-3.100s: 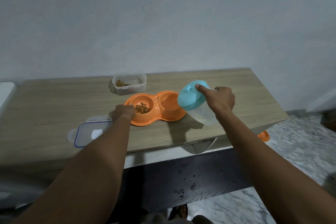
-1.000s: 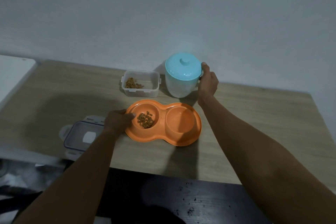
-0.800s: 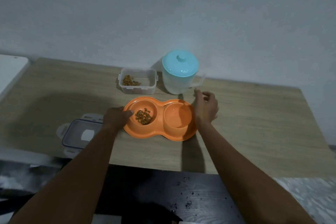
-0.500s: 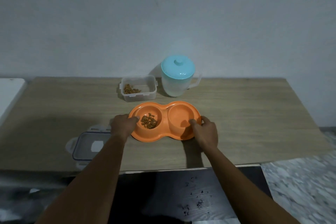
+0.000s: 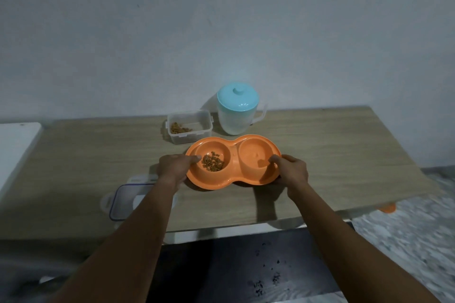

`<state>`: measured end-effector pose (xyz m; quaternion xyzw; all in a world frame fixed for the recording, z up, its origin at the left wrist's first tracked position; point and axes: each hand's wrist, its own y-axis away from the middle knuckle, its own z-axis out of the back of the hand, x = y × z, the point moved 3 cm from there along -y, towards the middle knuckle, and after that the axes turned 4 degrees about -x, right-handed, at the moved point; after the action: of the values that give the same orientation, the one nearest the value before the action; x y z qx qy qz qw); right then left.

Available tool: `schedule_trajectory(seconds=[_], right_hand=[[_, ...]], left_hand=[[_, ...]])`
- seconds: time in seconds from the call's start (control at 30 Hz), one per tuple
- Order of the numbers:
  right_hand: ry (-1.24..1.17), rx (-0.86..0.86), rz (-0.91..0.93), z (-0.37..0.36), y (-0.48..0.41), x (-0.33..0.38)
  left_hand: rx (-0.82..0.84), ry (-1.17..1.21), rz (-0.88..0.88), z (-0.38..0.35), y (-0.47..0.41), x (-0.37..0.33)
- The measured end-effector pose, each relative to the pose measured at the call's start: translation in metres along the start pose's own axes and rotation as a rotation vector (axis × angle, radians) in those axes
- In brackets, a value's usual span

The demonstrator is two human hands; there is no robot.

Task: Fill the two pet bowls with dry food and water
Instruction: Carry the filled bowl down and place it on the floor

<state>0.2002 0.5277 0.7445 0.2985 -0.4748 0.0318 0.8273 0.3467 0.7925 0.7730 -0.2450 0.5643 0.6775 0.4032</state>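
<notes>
An orange double pet bowl sits on the wooden table. Its left well holds brown dry food. The right well looks glossy; whether water is in it I cannot tell. My left hand grips the bowl's left rim, thumb over the edge. My right hand grips the right rim, fingers curled over it. Behind the bowl stands a translucent water jug with a light blue lid, upright, handle to the right. Left of the jug is an open clear container with a little dry food.
The container's clear lid with a blue seal lies near the table's front left edge, partly under my left forearm. A white surface adjoins the table on the left. A grey wall rises right behind the table. Speckled floor shows at the right.
My right hand set the jug upright at the back, let go of it and came down to the bowl's right rim. My left hand stayed on the left rim.
</notes>
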Motion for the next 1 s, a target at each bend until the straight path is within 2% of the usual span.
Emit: schedule_trajectory(seconds=[0.17, 0.4, 0.63, 0.83, 1.0], right_hand=[[-0.06, 0.034, 0.055, 0.044, -0.006, 0.005], [-0.16, 0.069, 0.123, 0.155, -0.031, 0.005], [-0.158, 0.087, 0.211, 0.322, -0.073, -0.002], [-0.178, -0.007, 0.213, 0.471, -0.126, -0.011], [-0.234, -0.091, 0.176, 0.553, -0.177, -0.024]], left_hand=[[0.027, 0.055, -0.051, -0.021, 0.033, -0.01], [0.026, 0.047, -0.179, -0.096, 0.1, -0.012], [-0.02, 0.039, -0.24, -0.218, 0.229, -0.001], [0.085, -0.008, -0.258, -0.35, 0.303, 0.004], [0.188, -0.076, -0.295, -0.455, 0.324, -0.002]])
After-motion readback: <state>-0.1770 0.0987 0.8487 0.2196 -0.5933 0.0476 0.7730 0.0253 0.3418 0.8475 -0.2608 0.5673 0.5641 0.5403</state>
